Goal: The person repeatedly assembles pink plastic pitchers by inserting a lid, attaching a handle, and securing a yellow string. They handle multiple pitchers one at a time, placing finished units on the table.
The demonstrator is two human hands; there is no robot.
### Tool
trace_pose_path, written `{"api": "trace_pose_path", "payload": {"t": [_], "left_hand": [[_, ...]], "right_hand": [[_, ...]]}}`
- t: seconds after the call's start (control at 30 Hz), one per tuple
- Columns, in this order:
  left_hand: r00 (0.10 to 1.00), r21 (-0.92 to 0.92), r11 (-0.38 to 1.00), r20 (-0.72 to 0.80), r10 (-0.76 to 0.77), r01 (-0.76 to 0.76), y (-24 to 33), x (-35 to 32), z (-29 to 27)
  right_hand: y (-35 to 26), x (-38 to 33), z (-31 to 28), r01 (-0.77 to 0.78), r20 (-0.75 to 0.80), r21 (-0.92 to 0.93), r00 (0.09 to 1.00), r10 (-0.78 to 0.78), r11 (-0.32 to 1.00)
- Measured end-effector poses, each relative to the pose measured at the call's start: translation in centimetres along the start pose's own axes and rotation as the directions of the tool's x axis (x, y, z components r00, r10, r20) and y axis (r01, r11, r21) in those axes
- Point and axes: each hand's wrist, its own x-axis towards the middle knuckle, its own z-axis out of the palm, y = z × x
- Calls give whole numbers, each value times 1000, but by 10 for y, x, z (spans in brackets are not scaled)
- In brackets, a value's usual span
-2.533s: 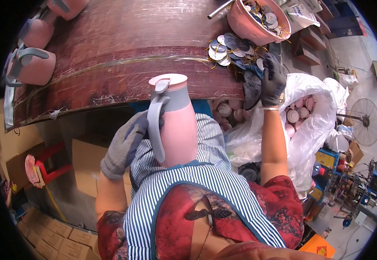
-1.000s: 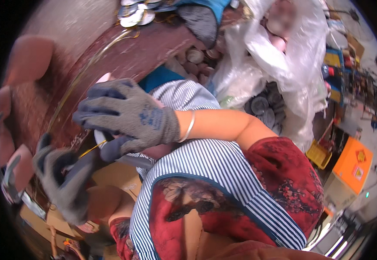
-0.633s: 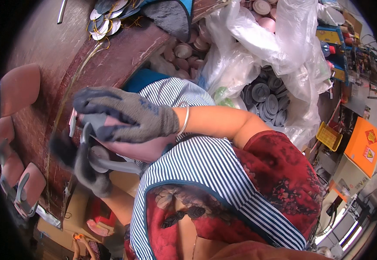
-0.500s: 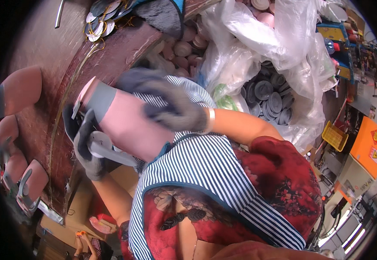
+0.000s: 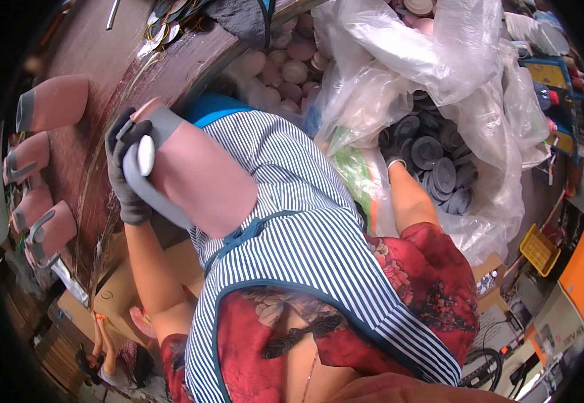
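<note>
A pink jug (image 5: 205, 185) with a grey collar and a curved grey handle lies tilted across my lap, against my striped apron. My left hand (image 5: 123, 171), in a dark grey glove, grips its top end by the handle. My right hand (image 5: 393, 156), also gloved, reaches into a clear plastic bag (image 5: 500, 134) at the edge of a pile of dark grey round lids (image 5: 440, 161). Its fingers are mostly hidden among the lids, so I cannot tell whether they hold one.
Several more pink jugs (image 5: 54, 101) lie on the brown table (image 5: 97, 60) at my left. Shiny metal discs (image 5: 164, 20) sit at the table's far end, and pink round caps (image 5: 292, 64) fill a bag beyond my knees. Cardboard boxes (image 5: 121, 295) are below, a yellow crate (image 5: 539, 248) on the right.
My right hand has come off the jug and swung right into the bag of dark lids. My left hand still holds the jug, now resting on my lap.
</note>
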Motion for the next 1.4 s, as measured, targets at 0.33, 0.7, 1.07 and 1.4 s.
{"api": "trace_pose_path", "payload": {"t": [0.33, 0.7, 1.07, 1.4], "left_hand": [[973, 404, 915, 217, -78, -16, 20, -52, -53], [861, 443, 816, -494, -125, 372, -26, -155, -110], [470, -318, 653, -491, -733, 687, -19, -188, -63], [531, -371, 720, -495, -688, 587, -7, -137, -73]], "right_hand": [[-208, -44, -230, 529, -434, 369, 825, -361, 764], [-337, -65, -79, 813, -32, 476, 396, -918, 335], [-346, -50, -76, 230, 349, 848, 436, -829, 478], [-470, -122, -198, 717, -153, 693, 36, -988, -81]]}}
